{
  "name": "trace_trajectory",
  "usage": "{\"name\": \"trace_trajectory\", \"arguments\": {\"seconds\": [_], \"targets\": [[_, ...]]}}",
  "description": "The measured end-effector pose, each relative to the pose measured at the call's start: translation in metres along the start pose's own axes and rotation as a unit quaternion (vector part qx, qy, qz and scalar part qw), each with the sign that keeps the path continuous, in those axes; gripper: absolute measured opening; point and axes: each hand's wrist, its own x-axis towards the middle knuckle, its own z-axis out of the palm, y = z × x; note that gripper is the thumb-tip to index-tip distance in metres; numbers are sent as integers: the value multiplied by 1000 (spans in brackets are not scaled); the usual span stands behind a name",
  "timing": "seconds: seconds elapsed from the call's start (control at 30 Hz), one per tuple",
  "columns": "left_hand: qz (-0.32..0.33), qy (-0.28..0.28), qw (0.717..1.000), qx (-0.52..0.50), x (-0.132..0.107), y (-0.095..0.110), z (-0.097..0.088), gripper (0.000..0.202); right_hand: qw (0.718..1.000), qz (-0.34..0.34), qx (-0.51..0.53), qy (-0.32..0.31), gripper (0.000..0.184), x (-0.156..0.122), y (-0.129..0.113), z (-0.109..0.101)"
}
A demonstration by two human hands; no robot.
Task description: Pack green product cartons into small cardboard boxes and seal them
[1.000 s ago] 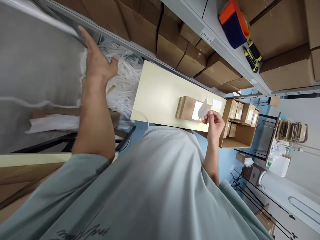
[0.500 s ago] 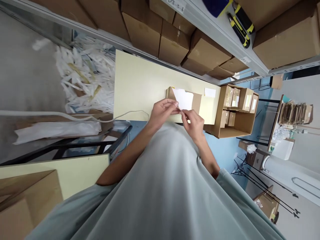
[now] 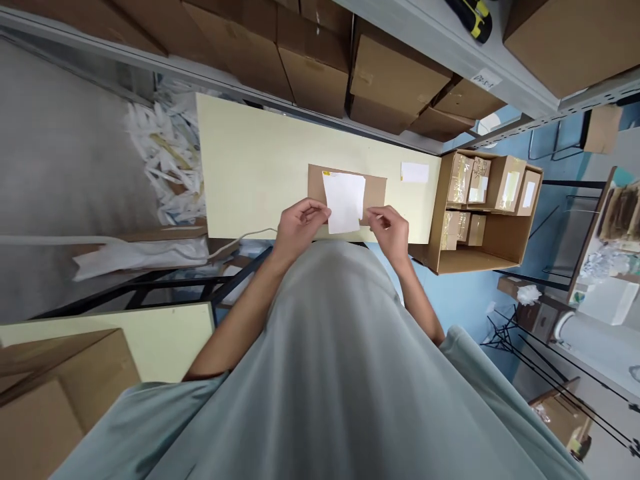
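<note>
A white paper sheet (image 3: 345, 200) with a small yellow mark at its far left corner lies over a flat piece of brown cardboard (image 3: 375, 192). Its near edge reaches past the cardboard. My left hand (image 3: 301, 227) pinches the sheet's left edge between thumb and fingers. On the other side, my right hand (image 3: 390, 230) has thumb and forefinger pressed together, a little apart from the sheet's right edge. Whatever those fingertips hold, if anything, is too small to make out.
The pale yellow table (image 3: 250, 167) also bears a smaller white slip (image 3: 415, 172). An open carton (image 3: 487, 260) with several small boxes stands at the right end. Shelves with cardboard boxes (image 3: 395, 80) run along the far side. A white cable (image 3: 240, 240) crosses the near left edge.
My hands have moved apart, the right one away from the sheet's near edge. The sheet, folded over at its left before, now lies spread out. The camera view has shifted.
</note>
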Motion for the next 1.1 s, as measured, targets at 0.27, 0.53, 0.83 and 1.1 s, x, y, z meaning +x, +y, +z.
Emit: {"name": "trace_trajectory", "arguments": {"seconds": [0.27, 0.53, 0.83, 1.1], "targets": [[-3, -23, 998, 55, 1, 5, 21, 35, 979, 116, 135, -95, 49, 43, 42, -7], [13, 45, 985, 164, 41, -20, 40, 12, 987, 96, 112, -65, 26, 59, 72, -3], [8, 47, 971, 234, 76, -61, 38, 5, 995, 77, 30, -60, 15, 70, 110, 25], [52, 63, 957, 278, 79, -87, 32, 5, 995, 7, -78, -59, 18, 69, 130, 36]]}}
